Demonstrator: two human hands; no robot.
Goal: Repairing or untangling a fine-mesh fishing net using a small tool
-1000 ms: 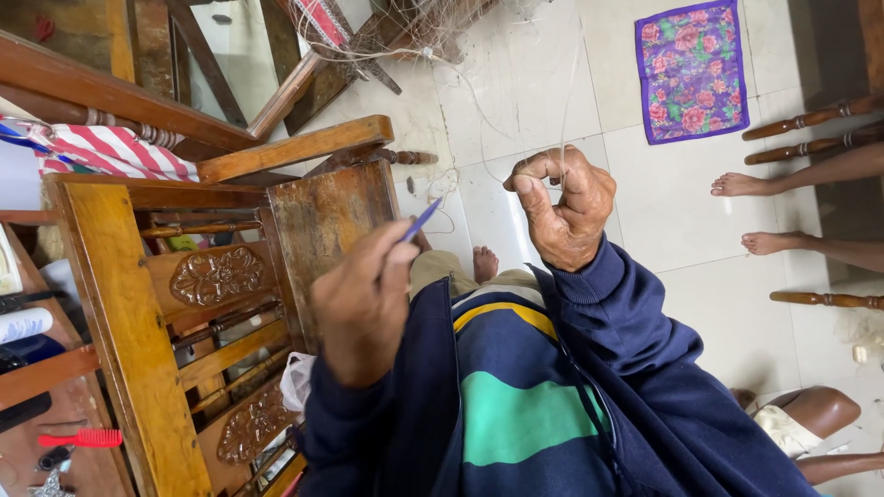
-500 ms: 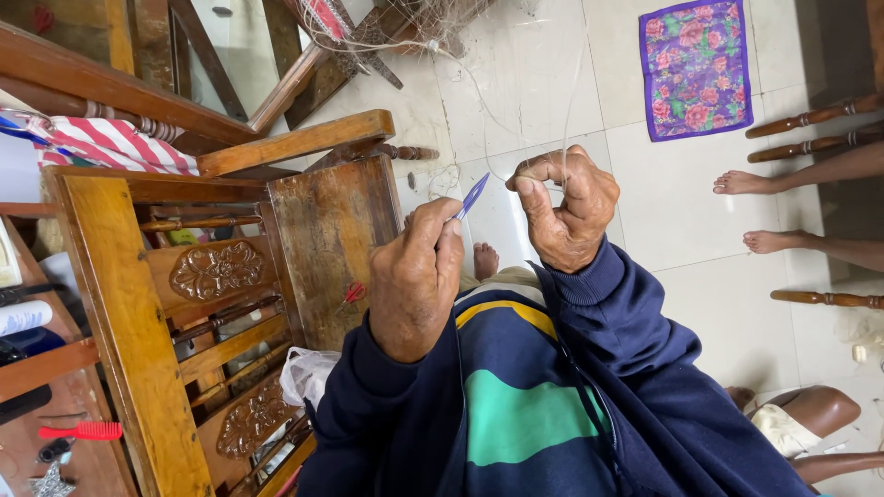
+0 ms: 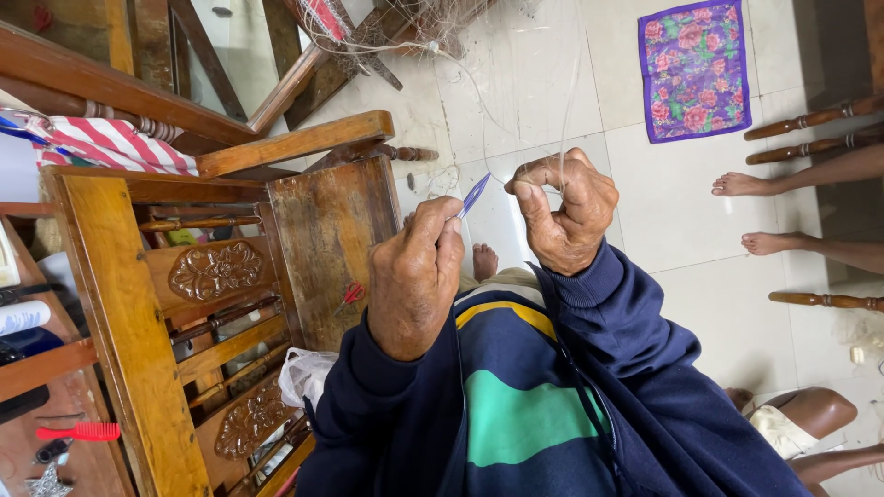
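We are mid-knot on the fishing net [image 3: 516, 83]: our left hand [image 3: 414, 281] pinches the blue netting needle [image 3: 474, 195], our right hand [image 3: 564, 213] pinches the thin line [image 3: 566, 110], and next probably calls for steady tension.

Floor: pale glossy tiles [image 3: 543, 83], daylight reflecting off them. Floral purple mat [image 3: 693, 66] lies flat near the top right. Carved wooden chair [image 3: 212, 276] on the left, varnished, with a striped red-and-white cloth [image 3: 110, 145] draped beside it. Red comb [image 3: 78, 431] on a shelf at the lower left. Dark turned chair legs [image 3: 810, 118] along the right edge.
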